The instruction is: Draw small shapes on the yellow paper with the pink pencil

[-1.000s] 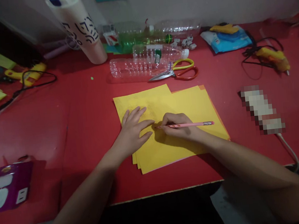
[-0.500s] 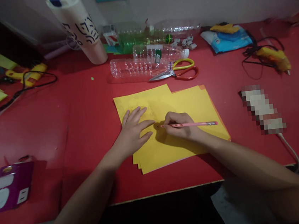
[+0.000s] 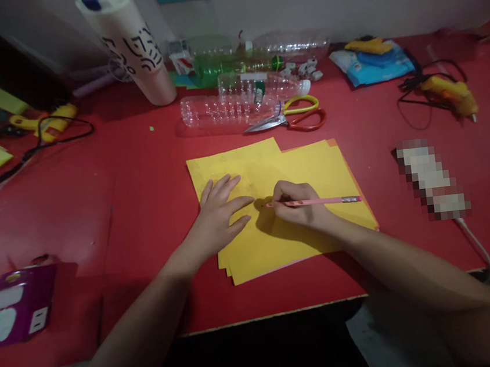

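Note:
Several yellow sheets of paper [image 3: 261, 252] lie stacked unevenly on the red table, with an orange edge showing at the right. My left hand [image 3: 222, 212] rests flat on the left part of the top sheet, fingers spread. In my right hand [image 3: 299, 201] is a pink pencil [image 3: 325, 201], held near its point, with its eraser end to the right. The pencil's tip is at the paper, just right of my left fingers. Faint grey marks show on the sheet above my left hand.
Behind the paper lie scissors [image 3: 303, 113], clear plastic bottles [image 3: 228, 110] and a tall white tumbler [image 3: 139, 54]. A yellow glue gun [image 3: 448, 95] and a blurred-out object [image 3: 432, 178] are right; a purple box [image 3: 25, 306] is left on the red table [image 3: 139, 177].
My right hand and the pencil have shifted slightly to the right. My left hand stays in the same place.

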Available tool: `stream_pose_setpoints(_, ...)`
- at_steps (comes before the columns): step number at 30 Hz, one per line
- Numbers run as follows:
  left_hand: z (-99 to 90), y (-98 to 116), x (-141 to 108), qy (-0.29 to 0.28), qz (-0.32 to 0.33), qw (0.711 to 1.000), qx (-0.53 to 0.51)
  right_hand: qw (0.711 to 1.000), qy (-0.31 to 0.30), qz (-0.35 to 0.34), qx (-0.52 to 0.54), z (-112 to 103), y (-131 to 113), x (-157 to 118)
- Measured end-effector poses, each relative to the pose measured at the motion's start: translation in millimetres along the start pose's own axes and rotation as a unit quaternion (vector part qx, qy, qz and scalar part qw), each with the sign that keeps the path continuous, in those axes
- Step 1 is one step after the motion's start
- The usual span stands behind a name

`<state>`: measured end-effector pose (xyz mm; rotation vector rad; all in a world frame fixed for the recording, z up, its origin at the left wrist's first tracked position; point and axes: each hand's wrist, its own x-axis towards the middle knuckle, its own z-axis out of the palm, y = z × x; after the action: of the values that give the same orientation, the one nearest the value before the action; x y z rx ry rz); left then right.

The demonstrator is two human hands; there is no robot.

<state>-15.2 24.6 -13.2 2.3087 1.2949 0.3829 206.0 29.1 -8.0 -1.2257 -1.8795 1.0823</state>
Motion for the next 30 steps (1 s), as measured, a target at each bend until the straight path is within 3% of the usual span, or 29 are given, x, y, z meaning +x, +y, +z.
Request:
stream_pose_setpoints(13, 2.3, -2.8, -1.0, 0.009, 0.008, 1.000, -0.004, 1.000, -0.006, -0.002, 0.000, -0.3, 1.2, -0.4)
stream_pose_setpoints(30, 3.1, -2.9, -0.9, 0.012, 0.007, 1.000, -0.001, 0.997, -0.074, -0.015, 0.009, -1.4, 1.5, -2.1)
